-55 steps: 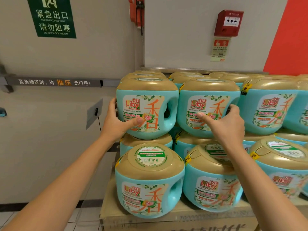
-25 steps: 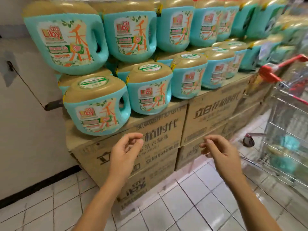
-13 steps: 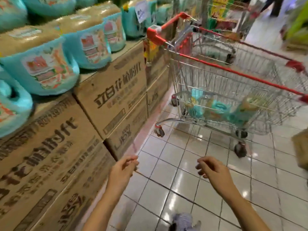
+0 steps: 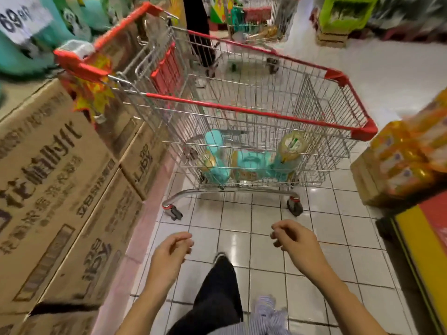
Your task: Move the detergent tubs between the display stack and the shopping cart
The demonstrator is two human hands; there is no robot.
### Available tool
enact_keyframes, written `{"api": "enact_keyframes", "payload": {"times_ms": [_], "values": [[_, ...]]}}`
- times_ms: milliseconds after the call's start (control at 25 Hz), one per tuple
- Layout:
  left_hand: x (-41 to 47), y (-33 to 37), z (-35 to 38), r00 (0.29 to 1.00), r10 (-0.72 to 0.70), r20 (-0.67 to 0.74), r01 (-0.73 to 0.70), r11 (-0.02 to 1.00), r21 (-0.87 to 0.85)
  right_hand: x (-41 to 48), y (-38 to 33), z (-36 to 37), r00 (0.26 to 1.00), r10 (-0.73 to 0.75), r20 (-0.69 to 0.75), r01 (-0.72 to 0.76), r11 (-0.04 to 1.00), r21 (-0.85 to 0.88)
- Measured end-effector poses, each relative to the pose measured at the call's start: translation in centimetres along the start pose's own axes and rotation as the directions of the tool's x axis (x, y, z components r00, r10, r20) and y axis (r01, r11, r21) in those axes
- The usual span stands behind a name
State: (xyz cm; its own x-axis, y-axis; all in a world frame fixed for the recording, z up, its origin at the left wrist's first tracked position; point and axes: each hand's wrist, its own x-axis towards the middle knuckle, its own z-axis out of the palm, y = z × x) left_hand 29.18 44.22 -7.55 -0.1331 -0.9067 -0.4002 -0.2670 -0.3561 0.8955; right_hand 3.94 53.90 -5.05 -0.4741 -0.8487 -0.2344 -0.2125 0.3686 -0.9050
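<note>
I am working from a single view, the wide-angle camera on the person's head. It faces forward and tilts steeply down at the tiled floor (image 4: 338, 238), and straight lines bow near the edges. The left hand (image 4: 169, 252) and right hand (image 4: 295, 240) sit low in the frame, close to the lens, with a trouser leg (image 4: 217, 293) between them. The shopping cart (image 4: 242, 110) stands just ahead at mid-frame, seen from above. Cardboard boxes (image 4: 53, 184) crowd the left edge, very near and blurred.
</note>
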Motion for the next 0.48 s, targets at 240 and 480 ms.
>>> {"api": "enact_keyframes", "payload": {"times_ms": [240,480], "values": [[13.4,12.7,5.6,0.974,0.215,0.077,-0.211,0.976,-0.054,14.0,-6.6,-3.8,0.988,-0.037,-0.148,0.049,0.996,0.080],[25.1,25.8,10.3,0.861,0.502,0.086,-0.496,0.865,-0.076,28.3,-14.1,-8.3,0.945,-0.181,-0.274,0.210,0.974,0.083]]}}
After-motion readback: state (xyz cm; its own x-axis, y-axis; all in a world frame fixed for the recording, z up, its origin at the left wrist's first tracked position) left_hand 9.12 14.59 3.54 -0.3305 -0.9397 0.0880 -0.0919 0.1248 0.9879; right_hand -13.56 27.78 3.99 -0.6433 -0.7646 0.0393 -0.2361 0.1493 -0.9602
